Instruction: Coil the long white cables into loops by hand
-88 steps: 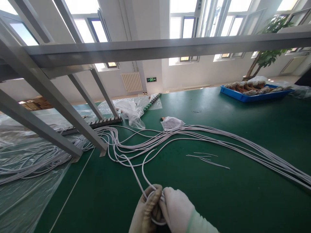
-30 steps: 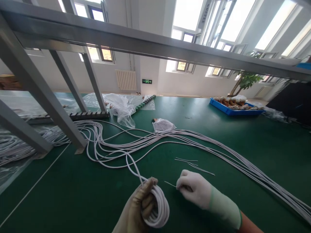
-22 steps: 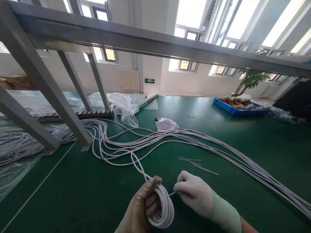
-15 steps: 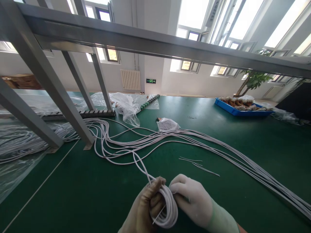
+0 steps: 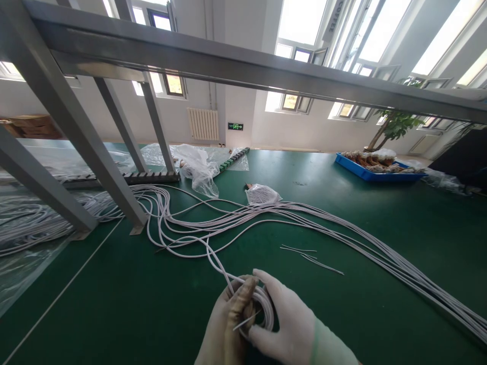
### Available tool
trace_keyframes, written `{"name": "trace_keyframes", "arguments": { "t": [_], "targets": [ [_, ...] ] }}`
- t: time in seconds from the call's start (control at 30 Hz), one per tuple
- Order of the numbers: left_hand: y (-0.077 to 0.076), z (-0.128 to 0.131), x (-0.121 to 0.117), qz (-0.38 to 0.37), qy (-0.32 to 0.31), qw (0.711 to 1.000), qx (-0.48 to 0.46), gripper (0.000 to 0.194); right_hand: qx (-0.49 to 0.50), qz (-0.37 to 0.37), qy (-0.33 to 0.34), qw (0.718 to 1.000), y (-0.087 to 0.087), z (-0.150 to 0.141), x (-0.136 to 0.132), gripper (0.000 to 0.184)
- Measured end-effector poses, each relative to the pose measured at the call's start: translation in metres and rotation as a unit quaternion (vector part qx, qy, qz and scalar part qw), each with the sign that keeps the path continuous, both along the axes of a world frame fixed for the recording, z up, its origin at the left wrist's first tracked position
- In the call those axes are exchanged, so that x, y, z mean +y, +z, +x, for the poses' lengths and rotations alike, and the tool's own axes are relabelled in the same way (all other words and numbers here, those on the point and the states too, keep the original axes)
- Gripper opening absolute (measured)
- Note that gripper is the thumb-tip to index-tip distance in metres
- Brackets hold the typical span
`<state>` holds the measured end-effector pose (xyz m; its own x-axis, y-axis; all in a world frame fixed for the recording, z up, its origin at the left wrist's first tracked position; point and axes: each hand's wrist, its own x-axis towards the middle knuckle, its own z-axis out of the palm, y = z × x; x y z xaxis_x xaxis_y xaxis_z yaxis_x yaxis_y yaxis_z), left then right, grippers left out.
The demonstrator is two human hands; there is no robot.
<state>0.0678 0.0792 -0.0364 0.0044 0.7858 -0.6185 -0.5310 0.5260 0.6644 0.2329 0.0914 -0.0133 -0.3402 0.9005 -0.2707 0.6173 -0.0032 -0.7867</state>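
Observation:
A small coil of white cable is held low in the middle of the view. My left hand, in a stained glove, is closed around the coil's left side, thumb on top. The white-gloved right hand wraps the coil's right side, with its thumb low and its fingers over the top. A thin white tie sticks out across the coil's opening near my left fingers. From the coil, two cable strands run up to the loose cables on the table. Part of the coil is hidden behind both hands.
Long white cables cross the green table. Thin loose ties lie right of centre. Beyond are a bagged bundle, clear plastic and a blue tray. A grey metal frame stands left and spans overhead.
My right hand has moved left from pinching beside the coil to wrapping around its right side. The coil and my left hand have turned and shifted slightly.

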Motion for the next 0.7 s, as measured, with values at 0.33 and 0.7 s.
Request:
{"name": "trace_keyframes", "arguments": {
  "t": [0.33, 0.7],
  "targets": [
    [0.022, 0.005, -0.006, 0.011, -0.005, 1.000, -0.009, 0.021, -0.021, -0.008, 0.012, 1.000, -0.001, -0.009, 0.003, 0.111],
    [0.021, 0.000, 0.001, -0.030, -0.048, 0.997, -0.045, 0.017, 0.004, 0.153, 0.034, 0.988, -0.030, -0.005, -0.004, 0.057]
  ]
}}
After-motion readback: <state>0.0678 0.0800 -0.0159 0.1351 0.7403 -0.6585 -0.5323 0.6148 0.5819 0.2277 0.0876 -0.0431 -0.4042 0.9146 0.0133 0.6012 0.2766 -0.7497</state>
